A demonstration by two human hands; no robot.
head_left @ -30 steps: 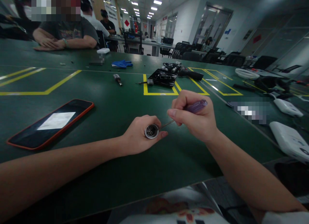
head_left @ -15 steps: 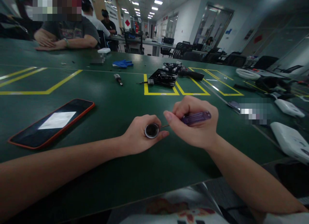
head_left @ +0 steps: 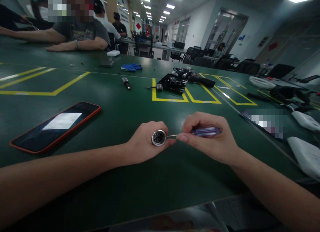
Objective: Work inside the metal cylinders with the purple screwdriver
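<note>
Metal cylinder [head_left: 157, 139], head view: over green table [head_left: 112, 188], open end facing camera, gripped in curled fingers of left hand [head_left: 142, 140]. Right hand [head_left: 212, 146]: fingers closed round purple-handled screwdriver [head_left: 206, 131], shaft [head_left: 172, 136] at the opening. Judgement: brace cylinder firmly, steer shaft lightly.

At the centre of the frame, my view of the metal cylinder [head_left: 158, 138] stops at its open end; the left hand [head_left: 143, 141] hides the rest. I cannot tell whether the tip of the purple-handled tool [head_left: 206, 131] touches anything inside, and the right hand [head_left: 215, 143] covers part of its handle. The frame's edge cuts off a white box [head_left: 303, 155] at lower right. Pixelation hides the head of a person [head_left: 83, 33] at upper left.
</note>
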